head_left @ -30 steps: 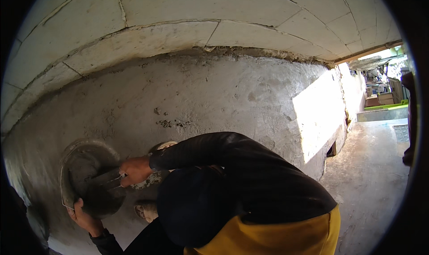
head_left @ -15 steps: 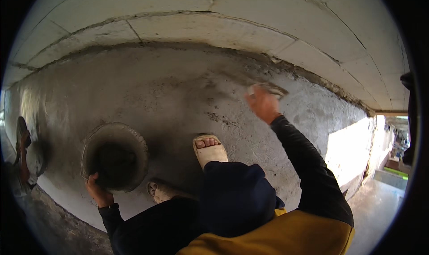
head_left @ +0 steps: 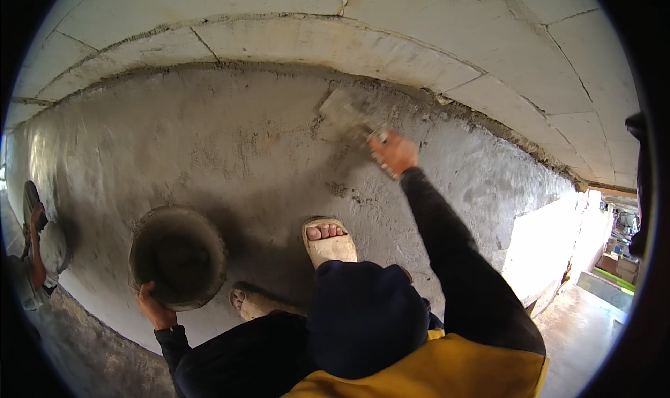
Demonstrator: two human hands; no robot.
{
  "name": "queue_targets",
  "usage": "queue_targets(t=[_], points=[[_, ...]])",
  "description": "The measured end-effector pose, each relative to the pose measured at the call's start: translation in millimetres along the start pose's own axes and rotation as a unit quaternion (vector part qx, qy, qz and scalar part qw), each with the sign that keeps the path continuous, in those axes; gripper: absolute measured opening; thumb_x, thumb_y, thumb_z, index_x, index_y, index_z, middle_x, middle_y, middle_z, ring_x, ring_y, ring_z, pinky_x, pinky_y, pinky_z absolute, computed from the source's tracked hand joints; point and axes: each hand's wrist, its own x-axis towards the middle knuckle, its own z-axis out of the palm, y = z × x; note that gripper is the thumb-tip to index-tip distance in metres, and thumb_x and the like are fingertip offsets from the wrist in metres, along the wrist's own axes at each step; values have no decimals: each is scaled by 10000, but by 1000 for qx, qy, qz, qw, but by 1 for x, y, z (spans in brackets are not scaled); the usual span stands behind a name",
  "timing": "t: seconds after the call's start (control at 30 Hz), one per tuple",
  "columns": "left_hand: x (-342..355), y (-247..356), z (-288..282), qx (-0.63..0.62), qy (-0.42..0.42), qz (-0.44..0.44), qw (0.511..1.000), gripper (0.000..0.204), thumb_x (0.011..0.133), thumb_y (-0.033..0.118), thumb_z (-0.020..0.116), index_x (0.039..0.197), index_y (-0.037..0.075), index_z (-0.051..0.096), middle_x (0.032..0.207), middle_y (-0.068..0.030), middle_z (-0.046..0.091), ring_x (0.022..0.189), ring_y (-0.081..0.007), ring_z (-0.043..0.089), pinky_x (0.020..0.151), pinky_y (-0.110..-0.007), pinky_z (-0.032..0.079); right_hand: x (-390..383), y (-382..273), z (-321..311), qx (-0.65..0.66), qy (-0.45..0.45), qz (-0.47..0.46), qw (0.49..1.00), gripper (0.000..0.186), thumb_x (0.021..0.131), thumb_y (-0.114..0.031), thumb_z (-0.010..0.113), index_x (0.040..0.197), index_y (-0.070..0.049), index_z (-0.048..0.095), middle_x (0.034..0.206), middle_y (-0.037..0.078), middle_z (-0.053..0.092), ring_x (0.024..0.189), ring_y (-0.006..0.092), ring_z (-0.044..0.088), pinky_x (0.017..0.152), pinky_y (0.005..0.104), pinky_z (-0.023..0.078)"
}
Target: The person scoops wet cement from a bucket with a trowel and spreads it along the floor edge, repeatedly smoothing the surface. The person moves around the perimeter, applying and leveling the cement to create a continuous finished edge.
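Observation:
My right hand [head_left: 395, 154] is closed around the handle of a trowel [head_left: 342, 113]. Its flat blade, grey with cement and smeared by motion, lies on or just over the wet cement surface [head_left: 230, 147], close to the foot of the block wall. On the left, my left hand [head_left: 156, 307] grips the near rim of a round bucket [head_left: 218, 239], thumb over the edge. The bucket is coated in grey cement, and its dark inside hides how much it holds.
A pale block wall [head_left: 293, 39] runs along the far side. My sandalled foot [head_left: 328, 241] stands on the cement between bucket and trowel. At the far left another person [head_left: 43, 258] holds a flat tool. Bright sunlight [head_left: 541, 241] falls on the right.
My right hand has swung the trowel leftward, and its blade now points toward the wall's foot. The bucket has tilted or shifted slightly nearer, with my left hand still on its rim.

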Motion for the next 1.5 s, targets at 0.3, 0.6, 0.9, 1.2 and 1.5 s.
queue_targets(t=[0.3,0.6,0.9,1.2,1.5], points=[[3,-5,-13,13,15,5,1000,215,826,175,650,987,51,580,1044,-72,589,993,-230,585,923,-389,482,21,85,-78,1,6,75,997,770,897,-659,596,1242,20,704,1136,315,704,1114,437,683,974,468,530],[14,14,9,53,17,3,998,178,797,113,626,956,44,586,999,-40,593,963,-199,579,904,-365,474,78,-42,-75,-90,-213,-164,959,726,915,-654,551,1203,-12,733,1152,276,716,1112,378,693,986,437,540],[-4,18,19,47,41,-10,998,238,782,59,597,1018,32,609,1002,-40,619,965,-204,588,907,-364,476,65,-96,-52,-44,-217,-171,960,721,901,-672,556,1093,-6,757,1031,287,730,977,422,712,868,460,570],[2,14,14,28,57,0,998,242,792,48,623,1032,20,610,995,-69,643,928,-220,625,855,-368,524,80,-110,-30,27,-97,-137,986,740,928,-692,552,1019,15,750,978,236,750,887,375,727,811,450,571],[-8,1,-4,-42,56,0,998,289,784,72,641,1067,19,628,1000,-69,650,919,-234,640,867,-375,533,-35,-126,11,-126,-285,-346,885,705,932,-665,539,1102,-7,727,830,215,737,765,360,732,687,484,575]])
